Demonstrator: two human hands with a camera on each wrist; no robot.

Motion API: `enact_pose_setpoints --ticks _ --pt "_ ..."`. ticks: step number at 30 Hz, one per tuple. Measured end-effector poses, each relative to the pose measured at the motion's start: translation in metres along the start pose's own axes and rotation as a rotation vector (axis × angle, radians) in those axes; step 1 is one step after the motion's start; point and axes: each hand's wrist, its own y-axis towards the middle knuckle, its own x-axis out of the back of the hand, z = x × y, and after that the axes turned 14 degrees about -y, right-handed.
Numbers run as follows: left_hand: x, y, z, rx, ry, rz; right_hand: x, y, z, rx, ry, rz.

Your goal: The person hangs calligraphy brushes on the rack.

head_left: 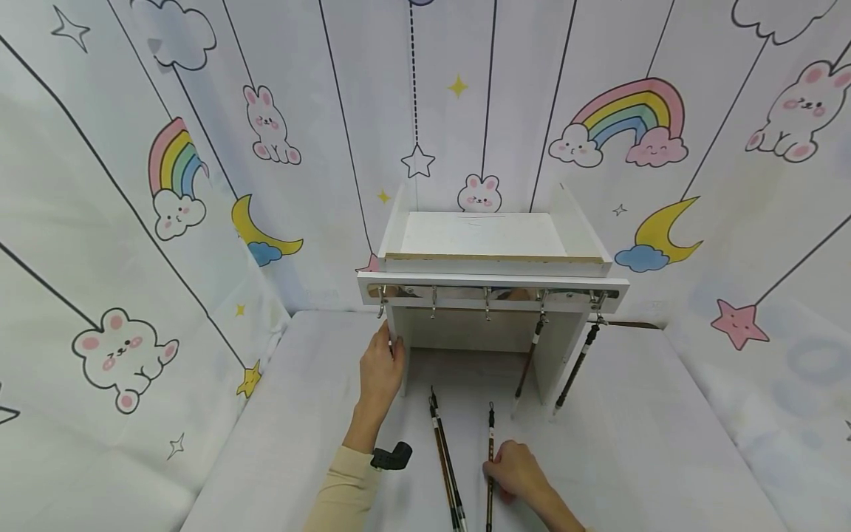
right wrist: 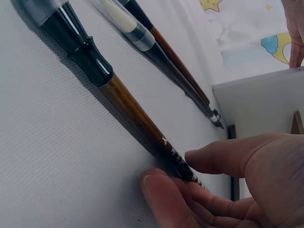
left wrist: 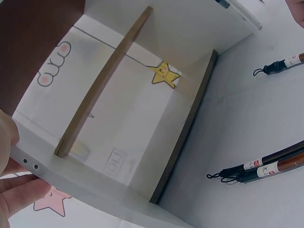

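Note:
My left hand [head_left: 382, 362] grips the left side panel of a small white shelf rack [head_left: 399, 340], its thumb and fingers on either side of the panel in the left wrist view. At the front right, my right hand [head_left: 521, 473] pinches the handle of a calligraphy brush [head_left: 490, 436] lying on the table. In the right wrist view this brush [right wrist: 133, 109] shows a brown handle, a black ferrule and a clear cap. Two more calligraphy brushes [head_left: 444, 451] lie side by side to its left, hanging loops toward the rack.
A metal hook rail [head_left: 459, 297] runs along the rack's front. From its right-hand hooks hang a brown brush [head_left: 530, 355] and a black brush [head_left: 577, 366], tips down. The white table [head_left: 631, 428] meets a cartoon-printed backdrop [head_left: 346, 89] behind and at both sides.

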Motion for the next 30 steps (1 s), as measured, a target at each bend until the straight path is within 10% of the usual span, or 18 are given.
enact_pose_setpoints --ticks 30 --pt "0.0013 -0.0008 -0.0015 -0.011 0.017 0.001 -0.0099 0.0073 -0.0039 -0.053 -0.003 -0.028"
